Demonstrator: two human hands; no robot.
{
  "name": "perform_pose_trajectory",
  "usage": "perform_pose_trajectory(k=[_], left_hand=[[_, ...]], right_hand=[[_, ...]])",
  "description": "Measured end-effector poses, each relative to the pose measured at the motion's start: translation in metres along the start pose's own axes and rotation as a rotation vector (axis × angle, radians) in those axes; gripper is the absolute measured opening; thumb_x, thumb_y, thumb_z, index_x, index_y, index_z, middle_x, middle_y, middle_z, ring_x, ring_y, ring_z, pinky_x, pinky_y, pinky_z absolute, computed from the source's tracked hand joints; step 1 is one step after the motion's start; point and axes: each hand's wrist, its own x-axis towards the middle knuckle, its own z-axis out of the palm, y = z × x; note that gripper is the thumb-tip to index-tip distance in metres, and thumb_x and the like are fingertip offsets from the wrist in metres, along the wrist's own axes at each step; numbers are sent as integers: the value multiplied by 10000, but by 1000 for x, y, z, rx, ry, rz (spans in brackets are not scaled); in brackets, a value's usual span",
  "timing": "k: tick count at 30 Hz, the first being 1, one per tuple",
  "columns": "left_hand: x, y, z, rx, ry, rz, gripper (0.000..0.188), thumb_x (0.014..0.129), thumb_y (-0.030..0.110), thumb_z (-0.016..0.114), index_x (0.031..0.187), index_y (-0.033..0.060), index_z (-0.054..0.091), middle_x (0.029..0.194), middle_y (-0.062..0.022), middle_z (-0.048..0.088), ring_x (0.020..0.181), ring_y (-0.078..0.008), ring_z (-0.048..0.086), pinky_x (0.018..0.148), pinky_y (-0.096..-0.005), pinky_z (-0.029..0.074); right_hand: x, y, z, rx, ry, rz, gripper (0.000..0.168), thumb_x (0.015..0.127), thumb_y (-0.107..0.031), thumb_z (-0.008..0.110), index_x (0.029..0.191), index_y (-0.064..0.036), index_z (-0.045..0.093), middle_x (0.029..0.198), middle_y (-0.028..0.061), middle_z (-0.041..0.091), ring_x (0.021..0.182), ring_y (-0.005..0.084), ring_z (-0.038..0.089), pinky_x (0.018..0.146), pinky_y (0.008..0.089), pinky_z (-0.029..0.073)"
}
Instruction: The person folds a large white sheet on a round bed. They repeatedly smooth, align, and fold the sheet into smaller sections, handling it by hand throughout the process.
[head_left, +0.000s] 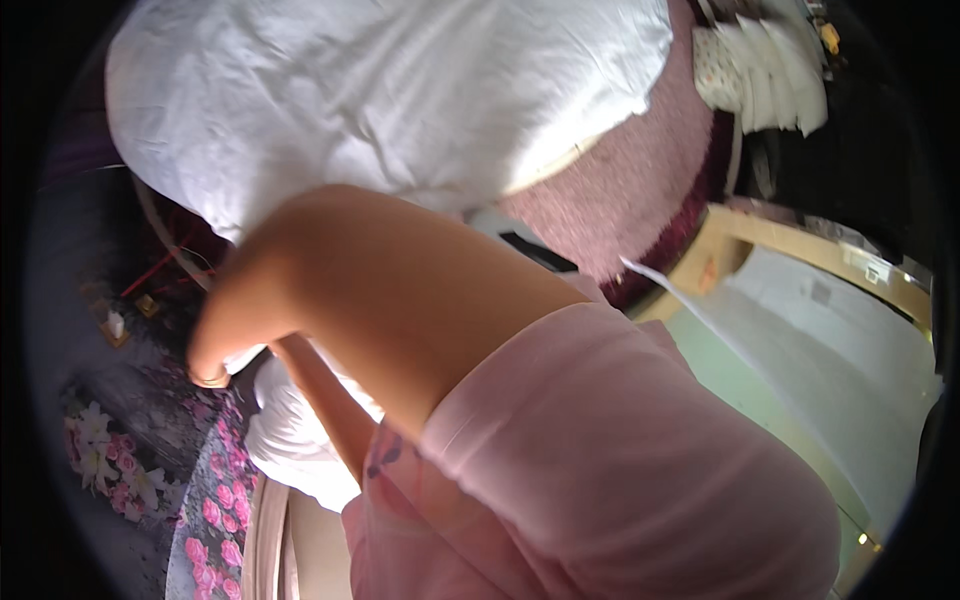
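My right arm, in a pink short sleeve, reaches across to the left, and its forearm is blurred. At its end my right hand (210, 371) is bent downward, with its fingers mostly hidden. White fabric (246, 359) shows right beside that hand; whether it is gripped cannot be told. Below, my left forearm (326, 409) passes in front of a bunched white pillow or bedding (300, 439). My left hand is out of sight behind the right forearm. A large wrinkled white duvet (390, 90) spreads above the arms.
A pink shaggy rug (600, 202) lies right of the duvet. At right, a wood-framed piece of furniture (720, 232) has a white sheet (810, 345) over it. White folded fabric (765, 71) sits at upper right. Flower-patterned wallpaper (120, 465) covers the left wall.
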Motion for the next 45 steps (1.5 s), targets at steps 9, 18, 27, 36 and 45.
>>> perform_pose_trajectory(k=[9, 18, 27, 36, 45], left_hand=[[-40, -26, 34, 170, -130, -135, 405, 813, 260, 421, 1107, -3, 330, 1060, -81, 398, 918, -146, 401, 770, -275, 345], [-121, -23, 142, 292, -444, -150, 403, 816, 275, 412, 1102, -1, 346, 1055, -75, 409, 916, -137, 405, 768, -273, 352], [-202, 33, 253, 30, -52, 23, 437, 823, 316, 386, 1126, 2, 373, 1036, -76, 458, 921, -160, 455, 786, -244, 360], [-220, 138, 282, -478, 18, -70, 412, 833, 296, 376, 1065, -44, 392, 1037, -109, 449, 949, -158, 444, 789, -261, 381], [-205, 205, 211, -419, 232, 345, 263, 832, 232, 377, 990, 29, 429, 963, -94, 474, 858, -181, 479, 724, -273, 412]], right_hand=[[-52, 16, -9, 131, 46, -73, 305, 666, -310, 470, 807, -68, 587, 829, 120, 564, 787, 248, 528, 698, 334, 419], [-111, 71, -25, 18, -5, 70, 379, 704, -392, 438, 818, -57, 575, 818, 141, 556, 778, 272, 521, 705, 352, 402], [-310, 143, -47, 574, 281, 350, 576, 738, -550, 349, 855, -26, 557, 805, 148, 554, 780, 243, 524, 706, 339, 383], [-430, 103, 37, 311, 1195, 376, 424, 575, -56, 519, 975, -19, 383, 944, 130, 409, 811, 254, 453, 720, 321, 368], [-399, 204, 41, 138, 1205, 706, 131, 635, -60, 468, 757, -96, 501, 705, 63, 533, 668, 250, 525, 565, 334, 406]])
